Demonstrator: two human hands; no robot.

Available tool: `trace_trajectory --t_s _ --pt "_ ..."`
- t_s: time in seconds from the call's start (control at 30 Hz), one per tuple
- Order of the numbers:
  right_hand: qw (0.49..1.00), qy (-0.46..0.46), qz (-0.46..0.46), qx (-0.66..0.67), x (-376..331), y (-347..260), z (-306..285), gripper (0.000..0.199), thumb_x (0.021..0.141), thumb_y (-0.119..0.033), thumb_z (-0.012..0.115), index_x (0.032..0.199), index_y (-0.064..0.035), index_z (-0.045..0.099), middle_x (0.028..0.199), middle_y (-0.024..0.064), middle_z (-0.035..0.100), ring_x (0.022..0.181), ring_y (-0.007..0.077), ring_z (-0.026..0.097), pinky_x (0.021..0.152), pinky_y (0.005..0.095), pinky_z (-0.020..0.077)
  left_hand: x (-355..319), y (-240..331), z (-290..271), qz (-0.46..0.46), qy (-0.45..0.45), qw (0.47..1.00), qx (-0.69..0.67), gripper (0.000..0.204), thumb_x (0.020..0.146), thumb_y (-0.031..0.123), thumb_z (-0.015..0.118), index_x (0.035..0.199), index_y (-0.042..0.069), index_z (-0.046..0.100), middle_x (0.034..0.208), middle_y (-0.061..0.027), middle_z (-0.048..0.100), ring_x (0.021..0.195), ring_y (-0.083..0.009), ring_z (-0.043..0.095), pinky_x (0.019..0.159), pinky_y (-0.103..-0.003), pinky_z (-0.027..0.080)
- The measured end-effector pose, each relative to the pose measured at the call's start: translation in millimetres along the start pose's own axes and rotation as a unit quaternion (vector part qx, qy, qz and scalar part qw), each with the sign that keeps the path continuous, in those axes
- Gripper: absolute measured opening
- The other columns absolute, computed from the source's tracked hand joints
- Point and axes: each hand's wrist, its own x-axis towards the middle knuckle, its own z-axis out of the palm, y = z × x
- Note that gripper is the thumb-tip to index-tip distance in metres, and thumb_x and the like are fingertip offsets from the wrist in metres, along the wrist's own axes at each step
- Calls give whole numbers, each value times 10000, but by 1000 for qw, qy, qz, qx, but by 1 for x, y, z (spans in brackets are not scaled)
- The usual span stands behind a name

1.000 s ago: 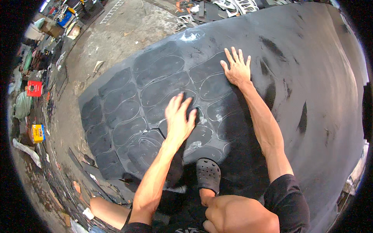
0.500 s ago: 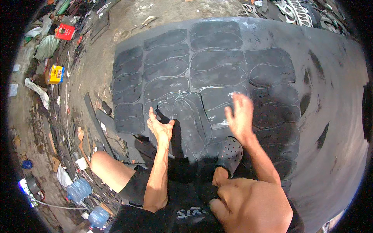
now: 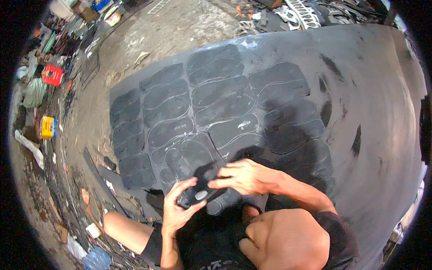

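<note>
My left hand (image 3: 177, 204) curls its thumb and fingers round the near end of a small black piece with a pale oval patch (image 3: 201, 195). On its far right side, my right hand (image 3: 245, 177) closes its fingers at the piece's edge. Just what the piece is, I cannot make out; it is dark and partly hidden by my fingers. Under both hands lies a large dark grey sheet (image 3: 378, 90) with sole-shaped outlines, close together in rows. One pair of outlined soles (image 3: 220, 92) lies beyond my hands. Overlapping sole shapes (image 3: 195, 150) lie directly past the piece.
White cut-out strips (image 3: 301, 13) and dark scraps are heaped past the sheet's far edge. Along the left lie a yellow box (image 3: 47, 128), a red packet (image 3: 52, 75), thin dark offcuts (image 3: 96, 168) and a clear blue plastic bottle (image 3: 96, 259). My bent knee (image 3: 288, 234) rises at the lower right.
Both hands, apart and with nothing in them before, have come together nearer my body on the black piece. The view has shifted, and the grey clog on my foot no longer shows.
</note>
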Motion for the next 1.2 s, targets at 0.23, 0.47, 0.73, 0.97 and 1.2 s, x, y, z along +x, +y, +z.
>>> trace_trajectory --t_s 0.23,0.47,0.73,0.97,1.2 --pt "818 317 359 319 -95 25 -56 419 1002 -127 655 1405 -50 572 1298 152 680 1198 204 623 986 355 506 -7 -67 16 -136 -47 883 -447 1007 755 465 909 1541 108 390 1151 -5 602 1342 -263 537 1131 -590 419" --pt "776 389 432 244 -137 92 -12 437 1025 -186 635 1430 -43 554 1286 148 675 1197 260 629 1021 399 494 88 -44 137 -246 72 898 -357 171 979 95 705 1086 18 596 914 -10 580 831 -244 691 767 -425 625" --pt "816 485 312 38 -157 247 -157 416 934 -166 729 1309 -2 656 980 63 728 901 146 651 846 341 540 329 -17 172 -95 100 965 -224 353 844 202 863 1105 0 738 915 -38 722 785 -133 632 737 -313 513" --pt "834 400 377 -45 -112 379 -276 404 894 -322 759 1235 -108 729 965 99 786 910 208 740 849 361 554 448 17 205 -162 207 938 -226 191 786 39 866 936 -33 771 853 -109 760 714 -193 715 673 -315 601" --pt "829 389 398 -52 -101 415 -275 389 884 -327 766 1224 -139 743 1005 107 792 950 244 750 890 378 557 465 6 209 -150 216 936 -234 172 785 -18 854 932 -61 776 785 -127 756 641 -185 719 595 -306 614"
